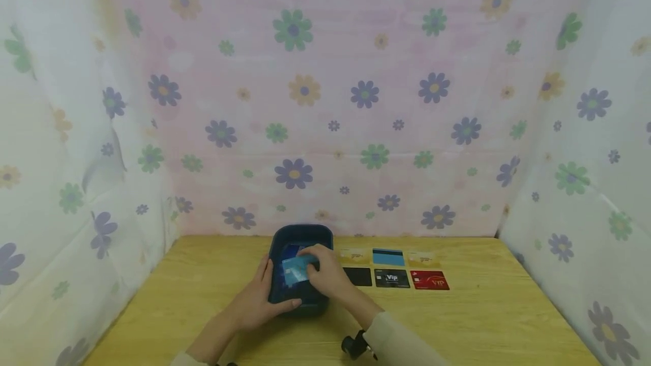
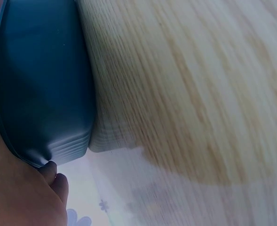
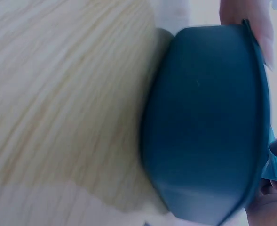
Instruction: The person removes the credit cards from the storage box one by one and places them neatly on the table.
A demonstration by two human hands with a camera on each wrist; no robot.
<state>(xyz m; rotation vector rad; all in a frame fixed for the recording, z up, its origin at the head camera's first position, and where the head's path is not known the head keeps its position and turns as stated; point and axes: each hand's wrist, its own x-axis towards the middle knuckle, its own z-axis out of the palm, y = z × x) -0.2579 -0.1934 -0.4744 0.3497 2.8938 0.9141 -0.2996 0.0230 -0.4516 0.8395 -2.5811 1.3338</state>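
Note:
A dark teal plastic bin [image 1: 305, 310] stands at the middle of the table. My left hand [image 1: 249, 301] grips its left side, with the thumb over the near rim and the fingers along the side wall. Above the inside of the bin, my right hand [image 1: 328, 273] pinches a light blue card [image 1: 295, 271] between thumb and fingers. Under it, a darker blue card [image 1: 291, 251] shows in the bin, partly covered. The right wrist view shows the pinched card [image 3: 273, 165] beyond the bin's rim.
Right of the bin lie two rows of cards. At the back are two gold cards and a blue card [image 1: 389, 257] with a black stripe. In front lie a black card [image 1: 358, 277], a black Vip card [image 1: 391, 278] and a red VIP card [image 1: 429, 280]. Flowered cloth surrounds the table.

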